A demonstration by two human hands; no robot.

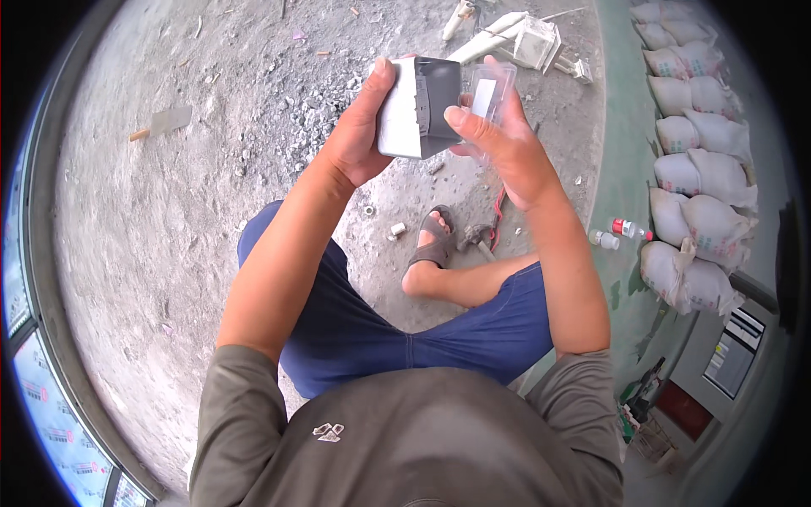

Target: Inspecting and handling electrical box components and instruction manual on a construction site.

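In front of me, high over the ground, I hold a box-shaped white and dark grey device, tilted between my hands. My left hand grips its white left side, with the thumb on top and the other fingers hidden behind. A clear plastic cover with a pale label stands out from the dark right side. My right hand pinches this cover, its thumb in front and fingers behind. Whether the cover is still joined to the device I cannot tell.
Grey rubble and a flat scraper lie to the left. White plastic pipe parts lie beyond my hands. A hammer sits by my sandalled foot. Stacked sacks and two bottles are on the right.
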